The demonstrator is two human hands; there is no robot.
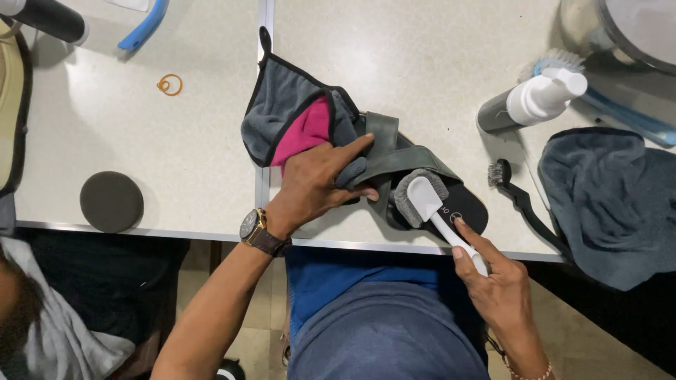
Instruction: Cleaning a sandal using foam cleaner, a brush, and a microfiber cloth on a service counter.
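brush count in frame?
3: white-handled grey-bristle brush in the right hand on the sandal; small black brush on the table; blue-handled white-bristle brush top right. Others may be hidden.

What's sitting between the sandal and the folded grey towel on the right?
In the head view, a small black brush lies between the sandal and the grey towel.

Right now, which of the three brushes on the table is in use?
The white-handled brush, held in the right hand with its head on the black sandal. The small black brush and blue-handled brush lie untouched.
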